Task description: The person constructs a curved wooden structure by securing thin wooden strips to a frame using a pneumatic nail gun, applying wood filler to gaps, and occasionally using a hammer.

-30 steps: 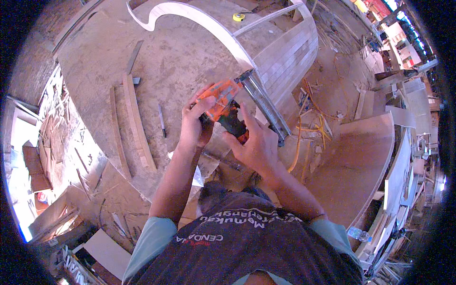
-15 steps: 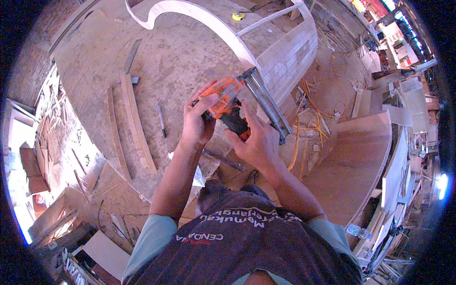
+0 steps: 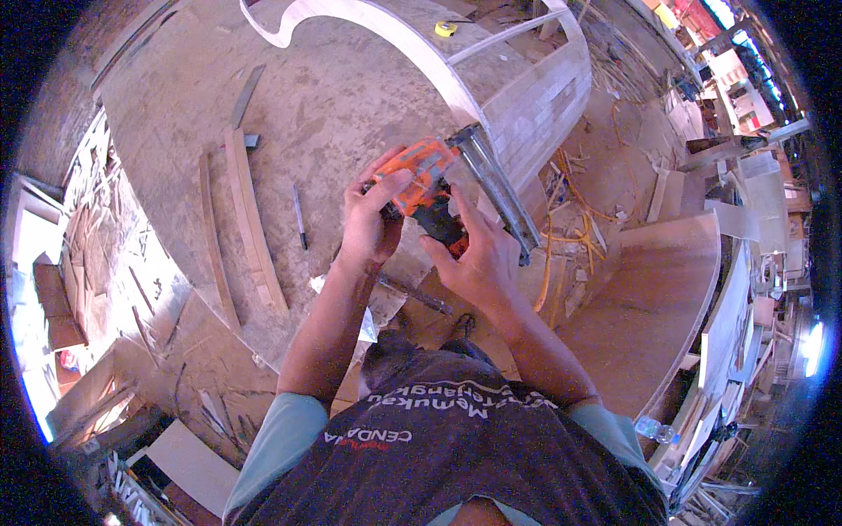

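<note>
I hold an orange and black nail gun [image 3: 423, 180] with a long metal magazine [image 3: 500, 193] in front of me, over a dusty plywood worktop [image 3: 333, 96]. My left hand [image 3: 373, 219] grips the orange body from the left, thumb on top. My right hand [image 3: 478, 259] wraps the black handle from below and the right. Beside the tool's nose curves a slatted wooden form [image 3: 526, 96] with a pale curved top rail [image 3: 412, 39].
Long wooden strips [image 3: 250, 219] and a dark pencil [image 3: 300, 219] lie on the worktop to the left. A yellow tape measure [image 3: 446, 29] sits far off. A yellow hose [image 3: 561, 237] and scraps litter the floor; a curved plywood panel [image 3: 658, 289] stands right.
Both hands have shifted slightly on the nail gun, and it has tilted a little; the hands stay closed around it throughout.
</note>
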The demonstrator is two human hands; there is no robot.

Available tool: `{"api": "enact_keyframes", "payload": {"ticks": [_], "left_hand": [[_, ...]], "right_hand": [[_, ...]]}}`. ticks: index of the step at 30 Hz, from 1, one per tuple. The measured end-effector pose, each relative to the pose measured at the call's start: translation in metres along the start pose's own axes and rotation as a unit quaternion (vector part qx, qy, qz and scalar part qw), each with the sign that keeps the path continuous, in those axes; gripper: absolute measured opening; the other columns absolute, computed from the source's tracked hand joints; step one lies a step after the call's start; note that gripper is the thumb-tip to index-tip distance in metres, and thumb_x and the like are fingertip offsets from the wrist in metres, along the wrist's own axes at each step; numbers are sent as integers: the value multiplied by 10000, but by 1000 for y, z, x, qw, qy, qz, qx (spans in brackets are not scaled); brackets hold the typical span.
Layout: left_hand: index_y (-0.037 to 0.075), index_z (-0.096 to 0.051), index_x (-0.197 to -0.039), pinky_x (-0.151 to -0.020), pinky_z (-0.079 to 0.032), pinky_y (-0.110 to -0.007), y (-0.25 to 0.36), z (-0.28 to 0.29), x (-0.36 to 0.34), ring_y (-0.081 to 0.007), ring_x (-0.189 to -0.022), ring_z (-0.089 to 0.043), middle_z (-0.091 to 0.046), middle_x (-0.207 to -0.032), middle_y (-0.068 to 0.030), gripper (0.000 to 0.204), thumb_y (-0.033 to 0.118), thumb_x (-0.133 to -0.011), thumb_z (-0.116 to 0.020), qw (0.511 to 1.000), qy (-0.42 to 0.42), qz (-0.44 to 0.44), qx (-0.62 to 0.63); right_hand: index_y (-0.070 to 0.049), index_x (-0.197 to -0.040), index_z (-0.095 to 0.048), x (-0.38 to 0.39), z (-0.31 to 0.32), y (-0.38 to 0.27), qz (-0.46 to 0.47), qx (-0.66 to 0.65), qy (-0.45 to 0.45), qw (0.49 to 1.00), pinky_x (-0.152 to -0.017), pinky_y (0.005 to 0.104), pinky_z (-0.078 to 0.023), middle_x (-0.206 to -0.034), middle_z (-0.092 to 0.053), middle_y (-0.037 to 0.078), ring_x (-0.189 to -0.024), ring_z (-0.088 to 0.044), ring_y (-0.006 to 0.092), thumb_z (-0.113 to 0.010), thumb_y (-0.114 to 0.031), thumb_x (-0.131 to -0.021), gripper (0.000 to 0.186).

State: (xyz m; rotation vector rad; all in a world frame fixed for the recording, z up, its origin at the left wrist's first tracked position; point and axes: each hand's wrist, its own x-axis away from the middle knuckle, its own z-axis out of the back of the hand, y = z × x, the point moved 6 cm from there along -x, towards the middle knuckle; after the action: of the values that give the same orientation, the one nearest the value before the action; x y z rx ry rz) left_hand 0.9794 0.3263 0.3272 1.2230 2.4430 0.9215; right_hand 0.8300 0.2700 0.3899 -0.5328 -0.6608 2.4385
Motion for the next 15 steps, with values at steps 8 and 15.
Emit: {"api": "enact_keyframes", "payload": {"ticks": [8,15], "left_hand": [[-103,-494,-1376,-979,-542,-449,5,0,6,-296,-1142,-649,-626,-1287,-206,583,70,-867,-721,999,16,-6,43],[-106,-486,-1378,-987,-537,-452,5,1,4,-312,-1145,-648,-619,-1297,-213,598,74,-861,-725,998,23,-10,56]], "right_hand": [[-19,-1419,-523,2,-2,3,20,5,13,1000,-771,419,-572,-1097,-721,206,-890,-732,342,-838,-319,-769,782],[-23,-1425,-528,-2,-4,4,51,22,24,998,-751,413,-573,-1049,-734,193,-850,-738,329,-835,-313,-764,784]]}}
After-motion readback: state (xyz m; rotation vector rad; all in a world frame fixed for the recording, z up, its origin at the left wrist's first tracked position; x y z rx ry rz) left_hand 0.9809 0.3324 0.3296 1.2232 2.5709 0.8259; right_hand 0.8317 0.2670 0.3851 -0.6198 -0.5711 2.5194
